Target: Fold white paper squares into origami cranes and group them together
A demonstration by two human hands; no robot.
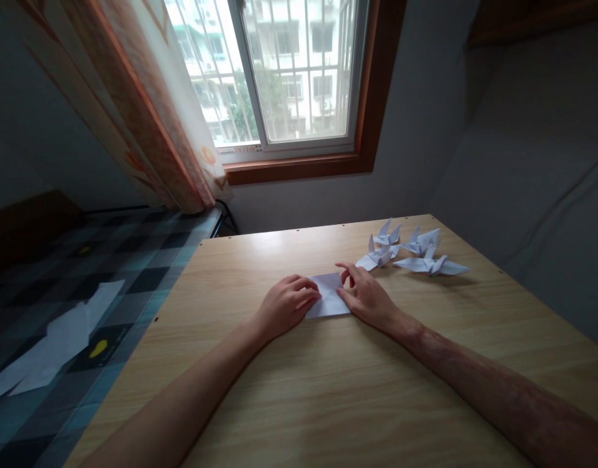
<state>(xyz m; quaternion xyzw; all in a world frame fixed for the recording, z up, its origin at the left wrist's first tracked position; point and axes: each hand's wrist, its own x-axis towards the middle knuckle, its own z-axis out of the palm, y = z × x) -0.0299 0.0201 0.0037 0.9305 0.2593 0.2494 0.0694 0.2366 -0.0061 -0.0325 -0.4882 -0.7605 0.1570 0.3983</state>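
Note:
A small square of white paper (329, 298) lies on the wooden table between my two hands, with faint creases on its surface. My left hand (292, 300) is at its left edge, fingers bent together and closed on the paper there. At the right edge is my right hand (367, 296), its thumb touching the paper. The index finger of that hand is lifted and stands apart from the thumb. What the curled fingers behind do is partly hidden.
Several folded white paper cranes (430, 265) stand at the table's (289, 403) back right. Left of the table is a bed with a checked cover (147, 260), where white paper strips (60, 344) lie. Beyond are a curtain (157, 104) and a barred window (303, 71).

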